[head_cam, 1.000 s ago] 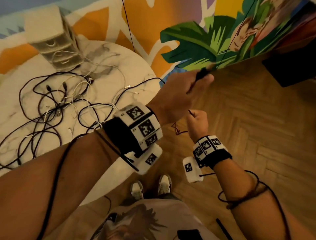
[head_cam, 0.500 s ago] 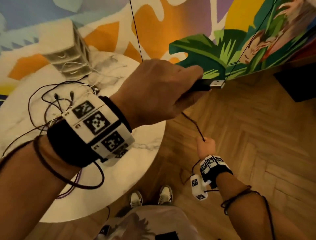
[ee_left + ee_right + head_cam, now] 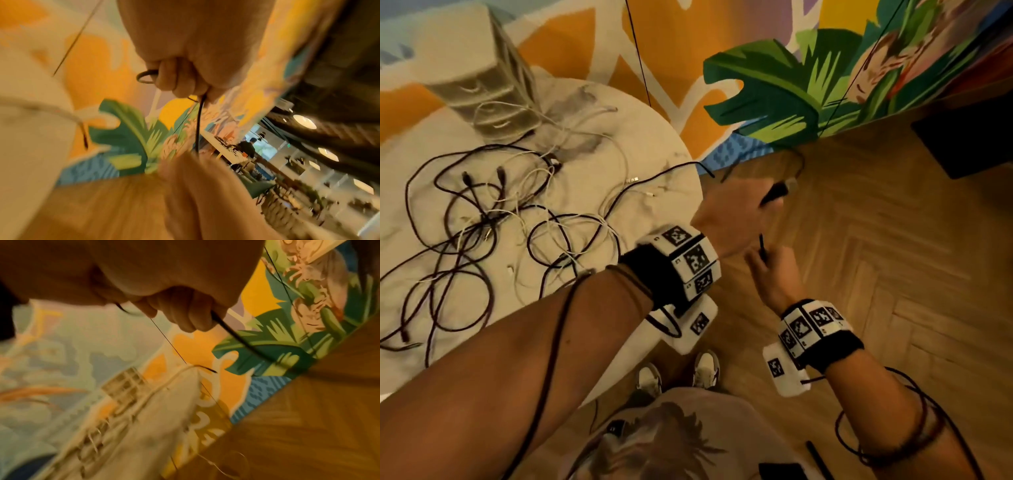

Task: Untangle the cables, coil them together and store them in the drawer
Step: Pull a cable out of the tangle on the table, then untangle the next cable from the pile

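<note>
A tangle of black and white cables [image 3: 493,219] lies on the round marble table [image 3: 654,144]. My left hand [image 3: 739,209] hovers just past the table's right edge and grips a black cable [image 3: 774,193] near its plug. In the left wrist view the left fingers [image 3: 176,78] curl round that black cable [image 3: 198,126], with a small loop beside them. My right hand [image 3: 770,274] is just below the left one and pinches the same cable [image 3: 762,245]. In the right wrist view the right fingers [image 3: 185,313] close on the cable [image 3: 236,337].
A small pale drawer unit [image 3: 482,85] stands at the back of the table, with white cables trailing in front of it. A painted mural wall [image 3: 791,85] rises behind. Wooden floor [image 3: 893,257] spreads to the right, with a dark object [image 3: 969,140] at its far right.
My left hand has dropped from high near the camera to just above my right hand. The cable stretch between the two hands is now short.
</note>
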